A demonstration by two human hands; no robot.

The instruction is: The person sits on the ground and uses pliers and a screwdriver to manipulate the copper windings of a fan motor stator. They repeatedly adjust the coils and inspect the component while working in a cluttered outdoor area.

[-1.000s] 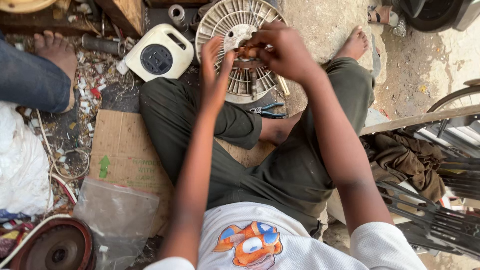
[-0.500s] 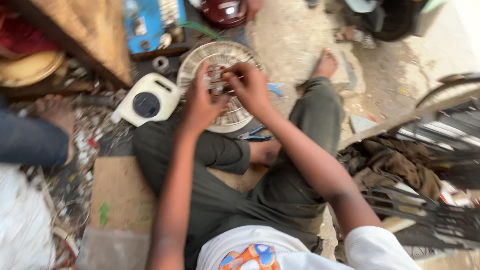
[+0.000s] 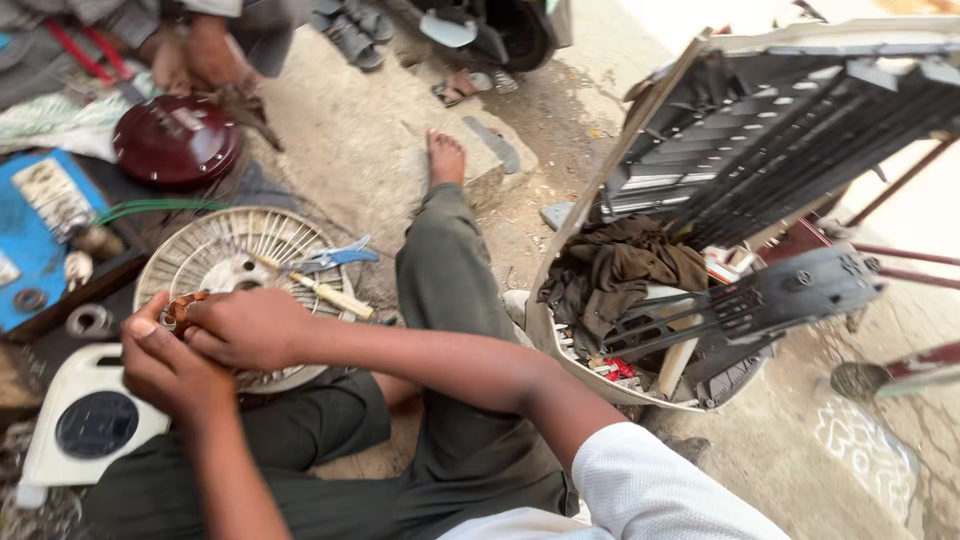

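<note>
I sit on the ground with my legs out. Both hands meet over a small copper-wound motor part [image 3: 180,306] that shows between the fingers. My left hand [image 3: 172,368] cups it from below and my right hand [image 3: 242,326] grips it from the right. Just beyond the hands lies a round cream fan grille [image 3: 236,262]. On the grille rest a wooden-handled tool [image 3: 322,293] and blue-handled pliers [image 3: 334,256].
A white fan base [image 3: 82,424] lies at my left knee. A dark red round cover [image 3: 174,140] and a blue tray of parts [image 3: 40,240] sit farther left. Another person's hands [image 3: 192,56] work at the top left. At right, a tub holds a brown cloth [image 3: 618,272] and black plastic grilles [image 3: 760,130].
The view has swung right and down, bringing the tub of grilles into sight. My hands have stayed together on the copper part, now nearer my lap than the grille's centre.
</note>
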